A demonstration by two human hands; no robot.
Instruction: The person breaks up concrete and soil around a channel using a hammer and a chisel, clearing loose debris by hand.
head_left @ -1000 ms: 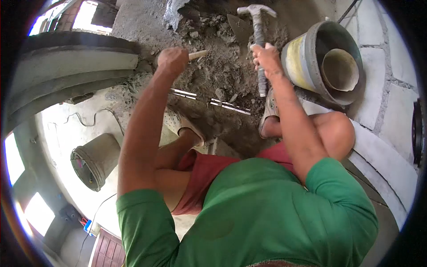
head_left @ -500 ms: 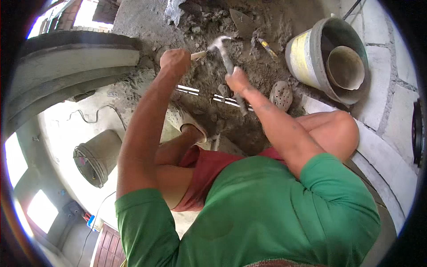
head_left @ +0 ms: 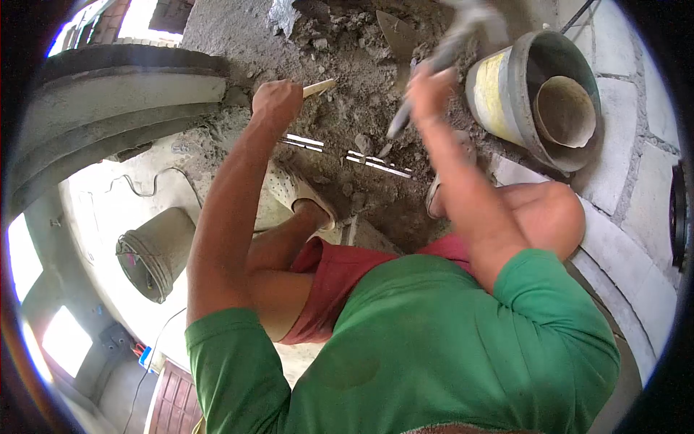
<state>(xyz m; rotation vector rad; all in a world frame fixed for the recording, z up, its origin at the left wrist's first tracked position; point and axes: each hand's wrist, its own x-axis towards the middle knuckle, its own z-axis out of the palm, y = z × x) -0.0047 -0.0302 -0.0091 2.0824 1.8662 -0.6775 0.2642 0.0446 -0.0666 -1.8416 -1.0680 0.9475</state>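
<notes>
My left hand [head_left: 277, 101] is closed around a light wooden stick [head_left: 318, 87], whose end sticks out to the right over the rubble. The hand hides the rest of it. A claw hammer [head_left: 455, 45], smeared by motion, is gripped in my right hand [head_left: 431, 92]. Its head is raised at the upper right, near a bucket, and its handle end points down and left. Loose soil and mortar rubble [head_left: 340, 119] spread beneath both hands. Behind the hammer, a trowel blade [head_left: 395, 33] lies in the dirt.
A large bucket [head_left: 499, 94] with a smaller container [head_left: 565, 112] inside stands at right, beside a block wall [head_left: 614, 137]. Curved concrete steps [head_left: 123, 108] rise at left. Another bucket [head_left: 168, 242] sits at lower left. My feet, in perforated clogs [head_left: 293, 189], flank the rubble.
My right hand has swung the hammer up and to the right, away from the stick. The left hand and its stick have shifted only slightly left.
</notes>
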